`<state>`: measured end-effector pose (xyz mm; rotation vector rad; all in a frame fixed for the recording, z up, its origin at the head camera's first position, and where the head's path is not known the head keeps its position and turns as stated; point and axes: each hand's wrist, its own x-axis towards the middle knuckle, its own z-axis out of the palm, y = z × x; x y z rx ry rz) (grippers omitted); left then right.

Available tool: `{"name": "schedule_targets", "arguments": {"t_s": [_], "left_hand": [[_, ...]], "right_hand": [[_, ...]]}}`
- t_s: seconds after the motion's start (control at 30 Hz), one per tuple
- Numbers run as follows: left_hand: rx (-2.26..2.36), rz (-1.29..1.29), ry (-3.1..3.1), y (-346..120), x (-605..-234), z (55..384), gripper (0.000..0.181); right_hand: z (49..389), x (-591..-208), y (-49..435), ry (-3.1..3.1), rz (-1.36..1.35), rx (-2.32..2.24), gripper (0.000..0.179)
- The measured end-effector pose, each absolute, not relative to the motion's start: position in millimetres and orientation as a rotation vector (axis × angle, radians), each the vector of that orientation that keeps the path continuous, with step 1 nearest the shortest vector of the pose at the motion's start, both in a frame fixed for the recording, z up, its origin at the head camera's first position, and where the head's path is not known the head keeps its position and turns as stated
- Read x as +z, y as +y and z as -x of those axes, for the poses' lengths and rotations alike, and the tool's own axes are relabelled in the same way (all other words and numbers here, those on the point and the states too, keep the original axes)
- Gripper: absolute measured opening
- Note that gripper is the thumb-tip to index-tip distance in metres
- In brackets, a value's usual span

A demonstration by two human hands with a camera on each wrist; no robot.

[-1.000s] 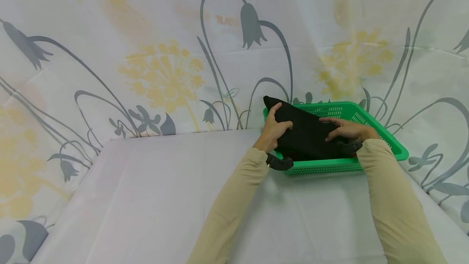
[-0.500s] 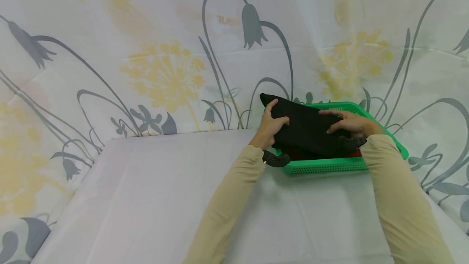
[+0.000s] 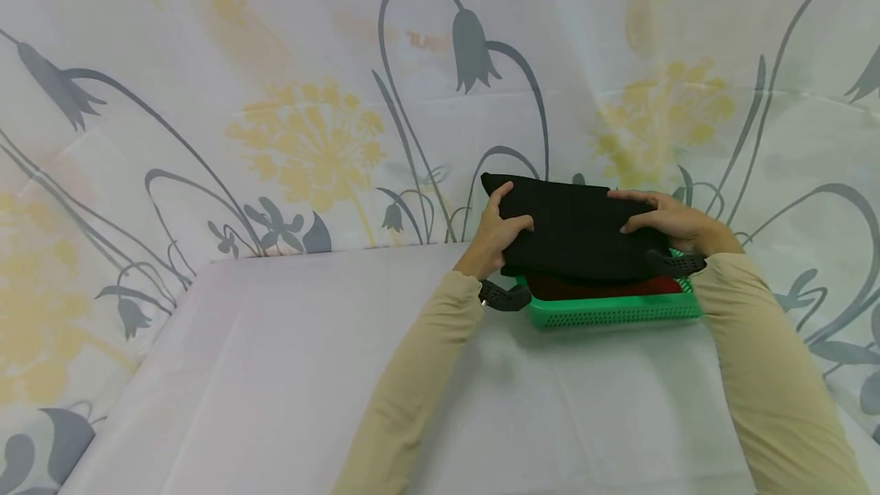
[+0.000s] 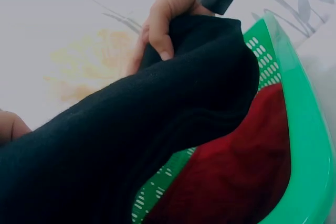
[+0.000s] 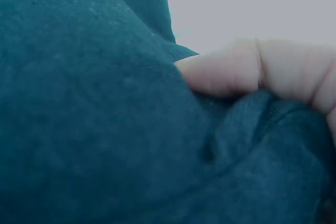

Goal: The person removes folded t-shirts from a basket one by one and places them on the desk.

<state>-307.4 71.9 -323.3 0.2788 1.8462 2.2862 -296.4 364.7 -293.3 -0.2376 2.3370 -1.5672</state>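
A folded black cloth (image 3: 577,228), perhaps a garment, is held up over the near part of a green plastic basket (image 3: 615,312). My left hand (image 3: 491,235) grips its left end, thumb on the near face. At the right end, my right hand (image 3: 677,224) pinches the cloth with the thumb in front and a finger along the top edge. Close up in the right wrist view, a fingertip (image 5: 226,72) presses into the fabric (image 5: 105,103), which looks dark teal there. Beneath, a dark red cloth (image 4: 236,166) lies inside the basket. Some fingers are hidden behind the black cloth.
The basket stands on a white-covered table (image 3: 309,357), toward the back right. A white curtain (image 3: 296,98) with grey and yellow flower prints hangs right behind it. Black devices (image 3: 505,296) are strapped to both wrists.
Both hands have raised the black cloth slightly and spread its ends apart, the left hand going left and the right hand right. More of the red cloth now shows below it.
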Motion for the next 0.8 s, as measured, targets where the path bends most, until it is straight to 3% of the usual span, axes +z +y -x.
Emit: {"name": "schedule_targets", "arguments": {"t_s": [0.8], "left_hand": [[2.293, -0.322, 1.82, 49, -307, 301, 0.082]], "right_hand": [[267, -274, 341, 2.307, 0.137, -1.782, 0.075]]}}
